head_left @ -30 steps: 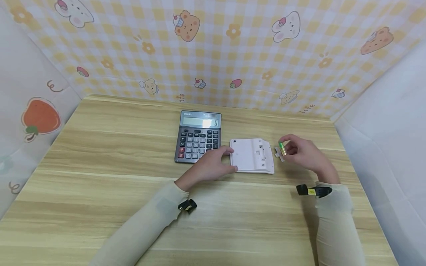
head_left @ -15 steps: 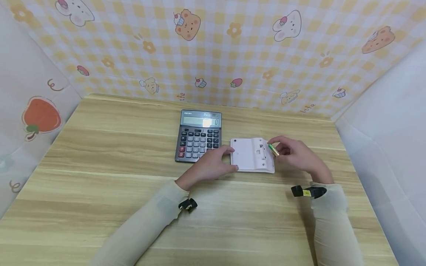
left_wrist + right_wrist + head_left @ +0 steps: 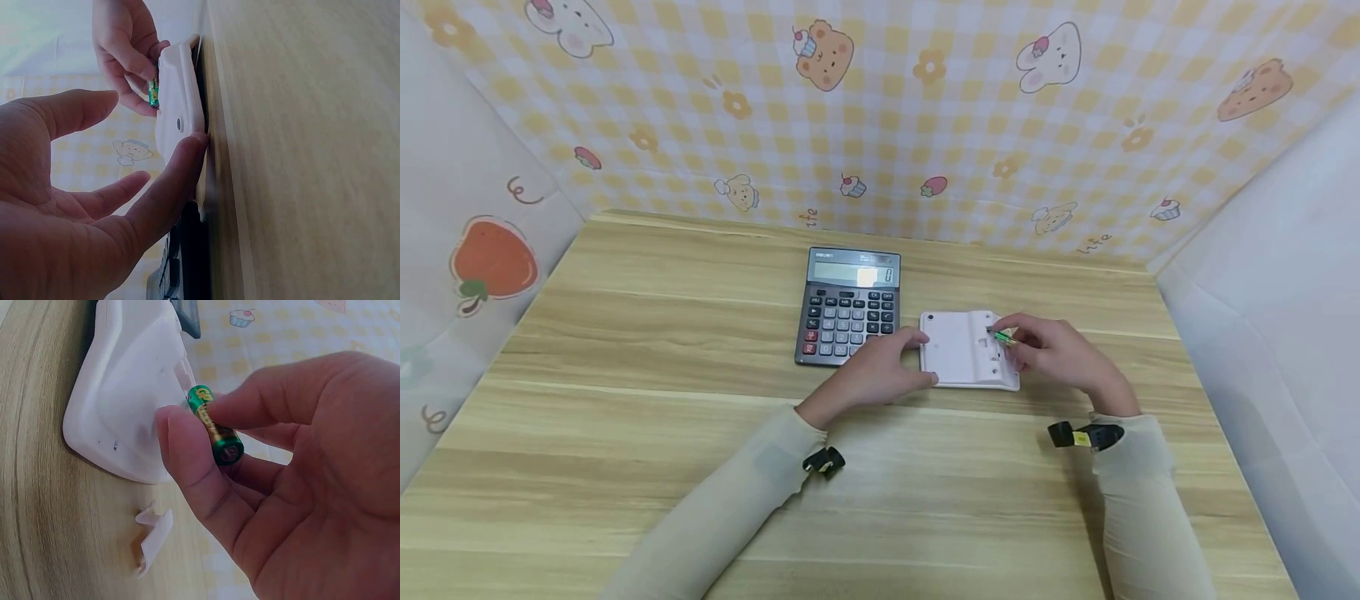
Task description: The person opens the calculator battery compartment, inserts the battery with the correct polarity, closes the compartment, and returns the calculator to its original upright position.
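Observation:
A white device (image 3: 951, 348) lies face down on the table, its open battery compartment (image 3: 983, 343) near the right end. My left hand (image 3: 880, 367) is at its left side, thumb against the near corner. In the left wrist view the other fingers stand apart from the casing, relaxed. My right hand (image 3: 1060, 354) pinches a green and gold battery (image 3: 215, 428) between thumb and fingers, tilted, one end right at the compartment. The battery's far end is hidden in the right wrist view. Below that hand, a small white battery cover (image 3: 156, 540) rests on the table.
A dark grey desk calculator (image 3: 842, 321) lies face up left of the white device, partly behind my left hand; its display reads 0. A checked cloth wall (image 3: 880, 108) rises behind the wooden table (image 3: 662, 333), with white cloth at both sides.
My right hand has moved left with the battery, from beside the white device to over its battery compartment, and tipped the battery over. The left hand has stayed in place.

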`<state>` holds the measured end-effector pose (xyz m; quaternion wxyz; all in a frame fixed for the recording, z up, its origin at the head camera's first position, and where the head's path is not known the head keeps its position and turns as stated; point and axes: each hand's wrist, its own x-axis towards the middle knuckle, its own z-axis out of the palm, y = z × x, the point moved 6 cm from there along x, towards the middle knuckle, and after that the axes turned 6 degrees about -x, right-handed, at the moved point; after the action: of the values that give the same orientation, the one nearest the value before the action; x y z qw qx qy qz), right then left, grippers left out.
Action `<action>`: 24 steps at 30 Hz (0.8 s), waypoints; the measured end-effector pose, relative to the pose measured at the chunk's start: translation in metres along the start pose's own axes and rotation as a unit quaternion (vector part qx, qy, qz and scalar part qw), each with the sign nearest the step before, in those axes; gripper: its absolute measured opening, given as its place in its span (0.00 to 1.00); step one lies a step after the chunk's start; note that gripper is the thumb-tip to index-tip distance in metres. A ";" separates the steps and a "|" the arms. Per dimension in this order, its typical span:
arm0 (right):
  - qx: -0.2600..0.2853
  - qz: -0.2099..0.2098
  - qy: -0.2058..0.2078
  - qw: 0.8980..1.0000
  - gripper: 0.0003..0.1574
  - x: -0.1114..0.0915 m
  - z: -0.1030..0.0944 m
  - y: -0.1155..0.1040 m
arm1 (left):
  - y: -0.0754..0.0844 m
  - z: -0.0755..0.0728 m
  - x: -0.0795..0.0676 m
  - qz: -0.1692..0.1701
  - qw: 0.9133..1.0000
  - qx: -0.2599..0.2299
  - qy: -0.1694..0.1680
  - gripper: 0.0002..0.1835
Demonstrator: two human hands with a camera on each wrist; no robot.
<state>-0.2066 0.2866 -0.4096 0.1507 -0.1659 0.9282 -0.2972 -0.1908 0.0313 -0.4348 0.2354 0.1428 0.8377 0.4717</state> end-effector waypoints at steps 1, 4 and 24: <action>-0.003 0.001 0.001 1.000 0.19 0.000 0.000 0.000 | 0.000 0.000 0.000 -0.001 1.000 0.000 0.000 0.36; -0.003 0.005 0.005 1.000 0.18 0.000 0.000 -0.001 | 0.001 0.000 0.000 -0.001 1.000 0.000 -0.001 0.36; -0.053 -0.001 0.106 0.993 0.09 0.005 -0.002 -0.007 | 0.000 0.000 0.000 -0.001 1.000 0.003 -0.001 0.35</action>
<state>-0.2103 0.2804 -0.4047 0.0420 -0.1422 0.9530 -0.2641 -0.1908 0.0316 -0.4346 0.2366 0.1434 0.8388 0.4689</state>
